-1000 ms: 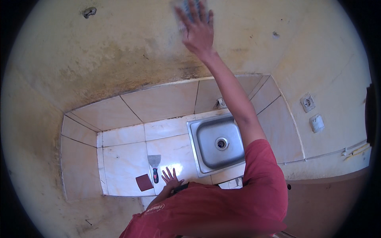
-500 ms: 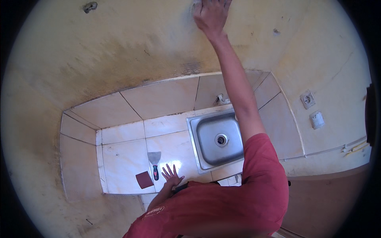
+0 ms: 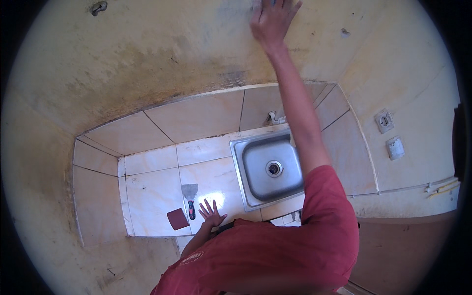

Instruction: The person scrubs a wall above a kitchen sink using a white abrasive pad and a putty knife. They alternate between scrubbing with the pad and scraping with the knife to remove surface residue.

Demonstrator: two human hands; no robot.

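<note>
My left hand [image 3: 213, 217] lies flat on the tiled counter [image 3: 152, 196], fingers spread and holding nothing. Just left of it is a scraper [image 3: 191, 200] with a wide metal blade and a black-and-red handle. Beside the scraper's handle lies a square of dark red sandpaper [image 3: 178, 219]. My right arm stretches up past the sink, and my right hand [image 3: 273, 24] is against the stained yellowish wall [image 3: 162, 44] at the top edge. Its fingertips are cut off there; a small bluish bit shows between the fingers, too little to name.
A steel sink [image 3: 268, 189] is set into the counter under my right arm, with a pipe fitting [image 3: 275, 118] on the tiles behind. On the right wall are a socket [image 3: 384, 121] and a white switch box [image 3: 395, 148]. Yellow wires [image 3: 442, 189] stick out farther right.
My right hand has shifted slightly right along the wall, and its fingers look more spread. The left hand stays on the counter. The whole view has tilted slightly.
</note>
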